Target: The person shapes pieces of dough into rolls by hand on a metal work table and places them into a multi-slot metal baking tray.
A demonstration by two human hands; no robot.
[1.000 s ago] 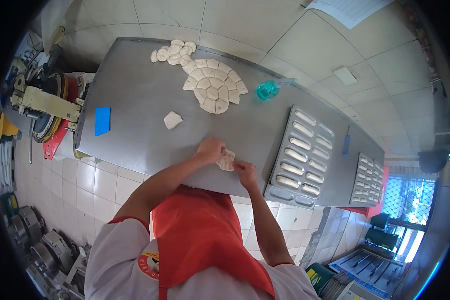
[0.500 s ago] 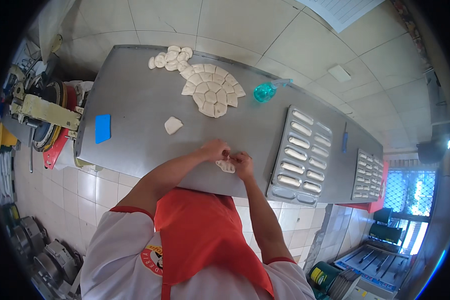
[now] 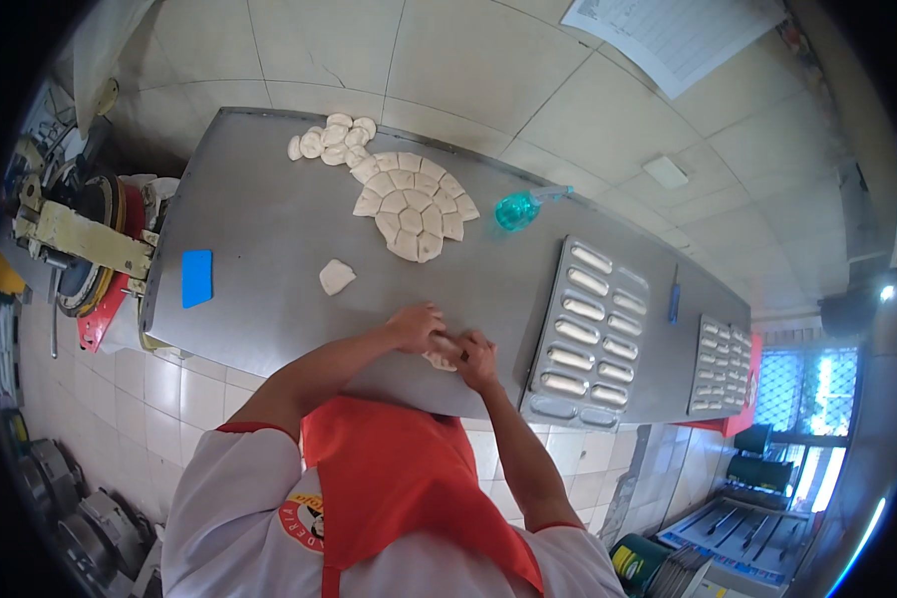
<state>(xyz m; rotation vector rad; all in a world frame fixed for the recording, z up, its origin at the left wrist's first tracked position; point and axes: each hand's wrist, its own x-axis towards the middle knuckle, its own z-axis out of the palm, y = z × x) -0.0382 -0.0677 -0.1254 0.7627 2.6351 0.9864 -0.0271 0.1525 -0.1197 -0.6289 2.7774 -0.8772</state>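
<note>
Close to the table's near edge, a small flattened piece of dough [image 3: 440, 361] lies under my two hands. My left hand [image 3: 416, 327] has its fingers curled at the dough's far left side. From the right, my right hand [image 3: 476, 357] pinches at the dough with bent fingers. Between the hands the dough is partly covered, and a small brownish thing at the fingers is too blurred to name. A loose dough piece [image 3: 337, 277] rests farther left. Beyond it, cut dough pieces [image 3: 414, 204] sit packed together, with a cluster of rounded pieces [image 3: 336, 138] beside them.
On the metal table [image 3: 259, 209] a blue scraper [image 3: 197, 278] lies at left, and a green spray bottle [image 3: 517, 210] at the far side. To my right is a moulded tray [image 3: 558, 407] of dough rolls, then a blue-handled tool [image 3: 674, 299] and another filled tray [image 3: 720, 367].
The whole view has shifted slightly, with the table lower in the picture. My hands have come closer over the dough, which is now more covered; the brown thing shows less clearly.
</note>
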